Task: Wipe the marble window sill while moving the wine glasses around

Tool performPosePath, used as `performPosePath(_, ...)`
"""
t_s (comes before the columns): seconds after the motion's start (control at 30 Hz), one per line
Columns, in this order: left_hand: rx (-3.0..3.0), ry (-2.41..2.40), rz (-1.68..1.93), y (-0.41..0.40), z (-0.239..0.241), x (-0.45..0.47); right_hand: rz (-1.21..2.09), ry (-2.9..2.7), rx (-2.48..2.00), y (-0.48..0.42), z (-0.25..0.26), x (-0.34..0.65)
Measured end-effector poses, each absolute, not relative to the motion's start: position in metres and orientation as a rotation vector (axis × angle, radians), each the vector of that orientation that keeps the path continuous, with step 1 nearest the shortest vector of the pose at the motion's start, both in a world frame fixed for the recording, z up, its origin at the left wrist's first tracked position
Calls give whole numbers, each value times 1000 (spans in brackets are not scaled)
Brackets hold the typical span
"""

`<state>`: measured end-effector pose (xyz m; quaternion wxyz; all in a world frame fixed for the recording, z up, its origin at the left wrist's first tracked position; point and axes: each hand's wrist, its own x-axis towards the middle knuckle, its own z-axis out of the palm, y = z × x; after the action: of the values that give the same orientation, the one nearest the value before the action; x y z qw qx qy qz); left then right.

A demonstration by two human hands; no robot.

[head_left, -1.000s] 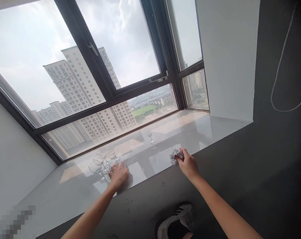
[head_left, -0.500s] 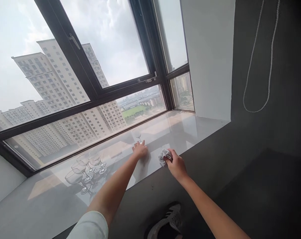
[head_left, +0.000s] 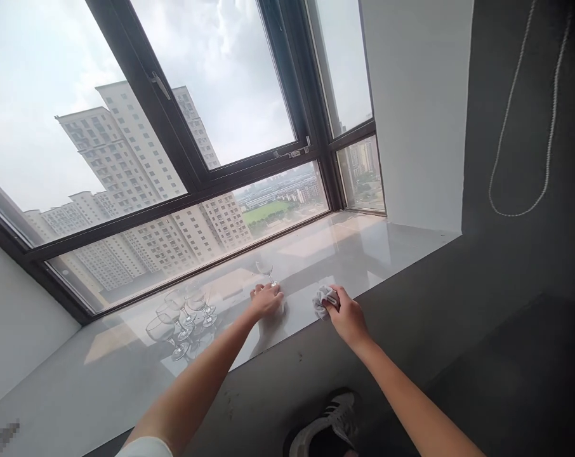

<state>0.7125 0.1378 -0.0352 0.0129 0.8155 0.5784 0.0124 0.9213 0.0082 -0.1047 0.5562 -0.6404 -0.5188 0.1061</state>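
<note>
A single clear wine glass point(head_left: 264, 269) stands upright on the glossy white windowsill point(head_left: 311, 270). My left hand point(head_left: 267, 301) is just on the near side of its foot, fingers spread and palm down, close to the sill. Whether a fingertip still touches the glass, I cannot tell. Bunched in my right hand point(head_left: 348, 317) is a crumpled grey cloth point(head_left: 324, 300), held above the sill near its front edge. Several more stemmed wine glasses point(head_left: 162, 329) stand grouped on the sill to the left, overlapping one another.
Dark-framed windows point(head_left: 197, 190) rise along the back of the sill. A white wall point(head_left: 418, 120) closes off its right end, and a beaded blind cord point(head_left: 511, 214) hangs farther right. My shoe point(head_left: 323, 426) shows below the sill's front edge.
My left hand has drawn back slightly from the single glass, so more of its stem and foot shows. The camera has turned a little left. The cloth stays in my right hand.
</note>
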Motion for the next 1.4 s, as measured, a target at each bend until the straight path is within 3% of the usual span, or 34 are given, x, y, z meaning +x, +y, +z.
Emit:
performPosePath(0.2, 2578, 1747, 115, 66, -38, 623, 224, -1248, -1537, 8, -108, 923)
performPosePath(0.47, 2441, 2053, 299, 26, -52, 536, 175, -1253, -1582, 14, -113, 924)
performPosePath(1.0, 2325, 2140, 674, 25, -60, 536, 81, -1317, -1755, 33, -90, 877)
performPosePath(1.4, 2134, 2117, 714, 26, -53, 531, 75, -1250, -1839, 41, -82, 863)
